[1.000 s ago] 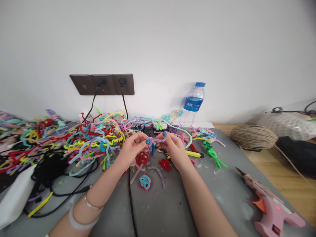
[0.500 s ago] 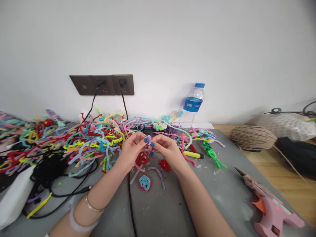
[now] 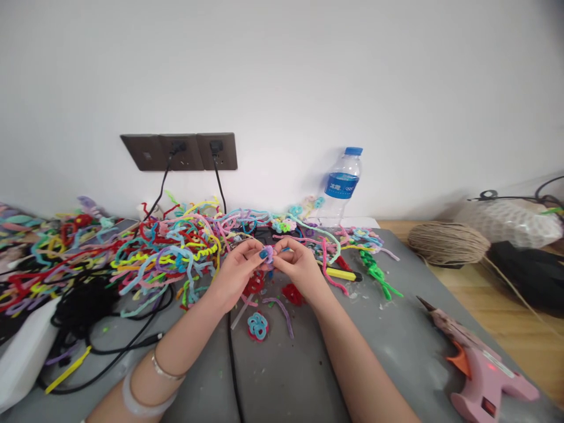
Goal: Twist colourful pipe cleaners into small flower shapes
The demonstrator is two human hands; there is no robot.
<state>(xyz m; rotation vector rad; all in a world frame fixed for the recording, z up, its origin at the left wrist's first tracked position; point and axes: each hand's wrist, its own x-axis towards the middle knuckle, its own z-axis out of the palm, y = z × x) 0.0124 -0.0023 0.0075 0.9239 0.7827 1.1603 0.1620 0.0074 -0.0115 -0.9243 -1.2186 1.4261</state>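
Between the fingertips of both hands is a small fuzzy purple piece (image 3: 269, 254), partly covered. My left hand (image 3: 241, 269) pinches it from the left, its thumb showing a blue nail. From the right, my right hand (image 3: 296, 265) closes thumb and fingers on the same piece. Under the hands lie two red fuzzy flowers, one at the left (image 3: 254, 283) and one beside my right wrist (image 3: 293, 294). A light blue flower with a red edge (image 3: 258, 326) and a bent purple stem (image 3: 283, 312) rest nearer on the grey table (image 3: 291, 376).
A heap of coloured pipe cleaners (image 3: 176, 247) spreads along the back left. Behind stands a water bottle (image 3: 342, 187). A pink glue gun (image 3: 480, 370) lies front right, near a twine ball (image 3: 448, 244). Black cables (image 3: 233, 364) cross the table; a yellow cutter (image 3: 341, 274) lies right of the hands.
The purple piece and the fingertips around it have shifted slightly down and right. My right thumb has turned, so its blue nail no longer shows. The view has moved slightly.
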